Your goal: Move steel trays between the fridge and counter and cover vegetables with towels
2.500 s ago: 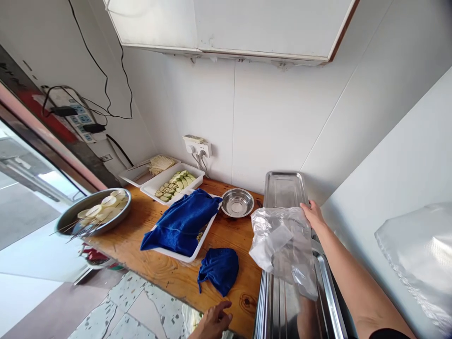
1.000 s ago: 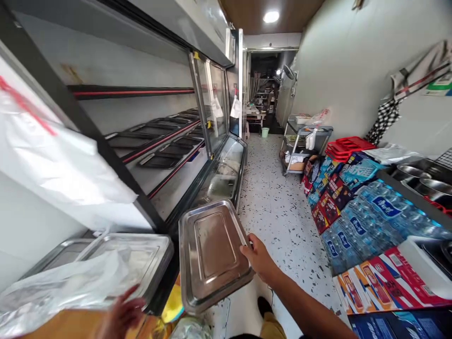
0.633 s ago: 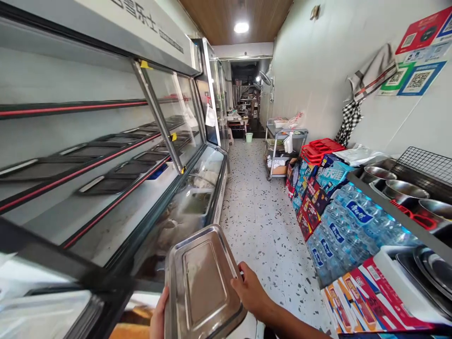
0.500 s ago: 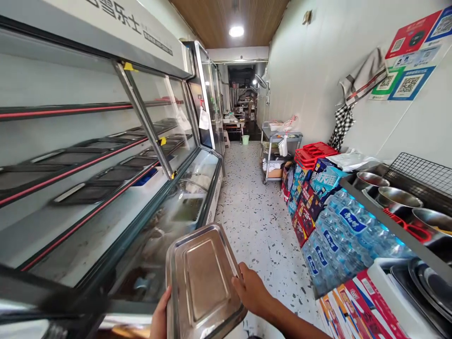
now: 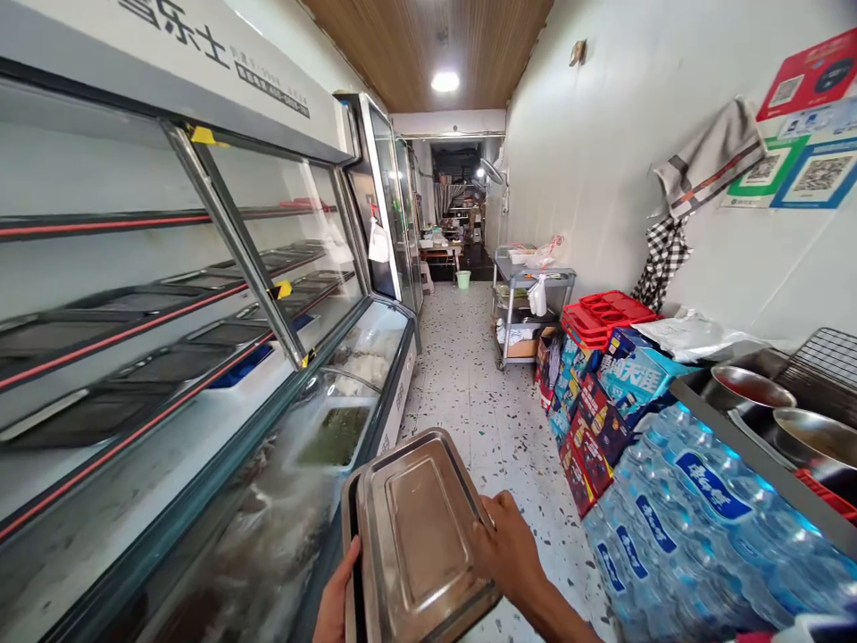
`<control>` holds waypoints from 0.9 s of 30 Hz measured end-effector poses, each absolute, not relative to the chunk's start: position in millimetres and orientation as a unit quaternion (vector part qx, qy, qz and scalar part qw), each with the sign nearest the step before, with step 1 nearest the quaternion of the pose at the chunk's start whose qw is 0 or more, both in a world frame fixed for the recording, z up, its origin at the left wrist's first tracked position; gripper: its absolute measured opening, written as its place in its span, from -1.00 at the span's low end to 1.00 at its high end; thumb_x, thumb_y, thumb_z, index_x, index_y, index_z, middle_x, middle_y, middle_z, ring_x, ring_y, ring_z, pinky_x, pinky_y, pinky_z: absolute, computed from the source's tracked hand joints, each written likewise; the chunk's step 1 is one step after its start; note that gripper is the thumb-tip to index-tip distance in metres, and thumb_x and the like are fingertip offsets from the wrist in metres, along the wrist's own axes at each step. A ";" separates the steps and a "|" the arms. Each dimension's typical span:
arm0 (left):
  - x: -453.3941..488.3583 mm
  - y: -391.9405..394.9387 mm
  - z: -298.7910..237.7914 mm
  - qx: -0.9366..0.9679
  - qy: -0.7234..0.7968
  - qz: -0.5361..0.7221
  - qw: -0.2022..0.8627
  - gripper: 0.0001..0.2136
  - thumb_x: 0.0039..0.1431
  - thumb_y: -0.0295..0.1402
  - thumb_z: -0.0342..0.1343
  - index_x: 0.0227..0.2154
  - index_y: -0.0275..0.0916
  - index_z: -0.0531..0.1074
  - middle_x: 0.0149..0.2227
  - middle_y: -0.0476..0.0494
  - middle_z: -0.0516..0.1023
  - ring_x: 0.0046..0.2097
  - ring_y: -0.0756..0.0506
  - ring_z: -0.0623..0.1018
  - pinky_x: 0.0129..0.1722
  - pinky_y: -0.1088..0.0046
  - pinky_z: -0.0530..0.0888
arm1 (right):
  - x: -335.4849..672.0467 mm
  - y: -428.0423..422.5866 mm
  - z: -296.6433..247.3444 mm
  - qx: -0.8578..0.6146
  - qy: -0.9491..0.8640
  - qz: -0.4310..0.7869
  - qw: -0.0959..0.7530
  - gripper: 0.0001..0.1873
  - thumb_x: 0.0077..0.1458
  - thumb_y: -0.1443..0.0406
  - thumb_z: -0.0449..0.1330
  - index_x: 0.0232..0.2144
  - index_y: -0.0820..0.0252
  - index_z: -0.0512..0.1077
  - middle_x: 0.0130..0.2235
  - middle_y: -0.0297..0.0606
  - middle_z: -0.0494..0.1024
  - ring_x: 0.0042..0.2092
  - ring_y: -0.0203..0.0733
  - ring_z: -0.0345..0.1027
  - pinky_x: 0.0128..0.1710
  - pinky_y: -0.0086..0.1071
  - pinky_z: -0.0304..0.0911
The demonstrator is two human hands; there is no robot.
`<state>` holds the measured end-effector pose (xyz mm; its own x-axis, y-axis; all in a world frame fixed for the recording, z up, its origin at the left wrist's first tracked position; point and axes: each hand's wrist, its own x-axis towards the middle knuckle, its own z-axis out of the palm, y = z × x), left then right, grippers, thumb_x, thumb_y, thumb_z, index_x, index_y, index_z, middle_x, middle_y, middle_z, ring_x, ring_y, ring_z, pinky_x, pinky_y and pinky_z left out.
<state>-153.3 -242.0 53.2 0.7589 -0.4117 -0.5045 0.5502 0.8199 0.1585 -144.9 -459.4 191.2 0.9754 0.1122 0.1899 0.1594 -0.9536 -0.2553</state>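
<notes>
A rectangular stainless-steel tray (image 5: 419, 518) is carried low in front of me, its recessed panel facing up. Along its left side a second rim shows, slightly apart; whether that is another tray or a pan beneath a lid, I cannot tell. My left hand (image 5: 340, 589) grips the left edge, thumb on top. My right hand (image 5: 507, 545) is closed around the right edge, fingers curled over it. To the left of the tray, through the display fridge's glass, a white tub with dark green contents (image 5: 335, 436) is visible.
A glass-fronted display fridge (image 5: 395, 393) with shelves of dark trays (image 5: 161, 371) lines the left. On the right are bottled-water packs (image 5: 669, 518), drink cartons (image 5: 593, 429), red baskets (image 5: 606, 317) and metal bowls (image 5: 750, 390). Farther ahead stands a grey cart (image 5: 532, 277) beside the speckled floor aisle (image 5: 461, 357).
The view has moved forward along the aisle. The tray sits farther right in view, still between both hands, and a gap between its rims now shows on the left.
</notes>
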 end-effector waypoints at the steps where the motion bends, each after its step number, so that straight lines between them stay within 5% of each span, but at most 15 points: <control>1: -139.5 -243.3 57.1 0.133 0.224 -0.282 0.923 -0.40 0.23 -0.02 0.17 0.19 -0.35 0.47 -0.25 -0.33 0.74 -0.16 -0.42 0.72 -0.16 0.00 0.67 | -130.4 -458.6 192.1 -0.984 -0.071 -0.095 0.135 -0.68 0.20 0.32 0.02 -0.08 0.12 0.49 -0.04 -0.05 0.58 -0.01 0.02 0.46 0.06 -0.15 0.35; 5: -84.3 -236.6 72.6 0.092 0.189 -0.297 0.932 -0.39 0.33 0.06 -0.02 0.19 -0.33 0.47 -0.28 -0.30 0.74 -0.17 -0.38 0.72 -0.19 0.04 0.67 | -74.2 -444.3 200.4 -0.980 -0.080 -0.126 0.132 -0.62 0.20 0.30 0.00 0.04 0.14 0.40 0.04 -0.03 0.55 0.08 0.03 0.43 0.13 -0.11 0.29; 9: -38.2 -217.1 70.0 0.068 0.147 -0.278 0.947 -0.37 0.35 0.10 -0.09 0.14 -0.32 0.51 -0.26 -0.32 0.73 -0.16 -0.37 0.72 -0.19 0.04 0.66 | -26.8 -415.5 216.2 -0.986 -0.079 -0.125 0.081 -0.94 0.02 0.30 0.07 -0.37 0.08 0.30 -0.24 -0.15 0.49 -0.19 -0.03 0.40 -0.14 -0.19 0.28; 11: -21.3 -208.2 62.0 0.076 0.143 -0.275 0.948 -0.39 0.33 0.10 -0.05 0.12 -0.33 0.52 -0.27 -0.33 0.73 -0.17 -0.39 0.72 -0.19 0.02 0.66 | -8.5 -398.7 225.1 -0.990 -0.081 -0.076 0.092 -0.90 -0.07 0.29 0.07 -0.51 0.04 0.16 -0.41 -0.27 0.38 -0.34 -0.12 0.28 -0.27 -0.25 0.19; 15: 4.9 -197.4 42.7 0.048 0.151 -0.264 0.951 -0.40 0.34 0.09 -0.04 0.07 -0.35 0.55 -0.22 -0.34 0.73 -0.09 -0.41 0.70 -0.16 -0.03 0.65 | 24.6 -369.4 244.5 -0.958 -0.076 0.059 0.270 -0.88 -0.08 0.20 0.03 -0.55 0.07 0.18 -0.52 -0.41 0.24 -0.43 -0.24 0.13 -0.41 -0.34 0.07; 21: 35.6 -198.2 26.2 -0.033 0.185 -0.190 0.964 -0.36 0.30 0.01 0.10 0.15 -0.52 0.47 -0.21 -0.43 0.73 -0.06 -0.42 0.70 0.00 -0.02 0.60 | 106.3 -387.3 271.8 -0.866 0.028 0.116 0.486 -0.73 -0.26 0.12 0.29 -0.51 0.13 0.36 -0.55 -0.42 0.39 -0.49 -0.27 0.25 -0.52 -0.41 0.19; 24: 43.3 -201.1 33.0 -0.081 0.213 -0.132 0.965 -0.35 0.26 -0.02 0.17 0.20 -0.51 0.43 -0.18 -0.43 0.72 -0.05 -0.42 0.69 0.08 -0.03 0.56 | 170.2 -430.5 290.3 -0.793 0.127 0.089 0.589 -0.67 -0.31 0.26 0.45 -0.48 0.14 0.40 -0.55 -0.40 0.47 -0.53 -0.29 0.32 -0.59 -0.47 0.27; 27: 39.0 -203.1 42.1 -0.110 0.299 -0.063 0.946 -0.39 0.30 -0.06 0.12 0.18 -0.54 0.44 -0.25 -0.44 0.72 -0.14 -0.42 0.72 0.03 -0.04 0.58 | 239.1 -476.5 312.7 -0.752 0.210 0.088 0.619 -0.75 -0.18 0.48 0.34 -0.48 0.10 0.38 -0.54 -0.42 0.48 -0.55 -0.30 0.38 -0.62 -0.54 0.35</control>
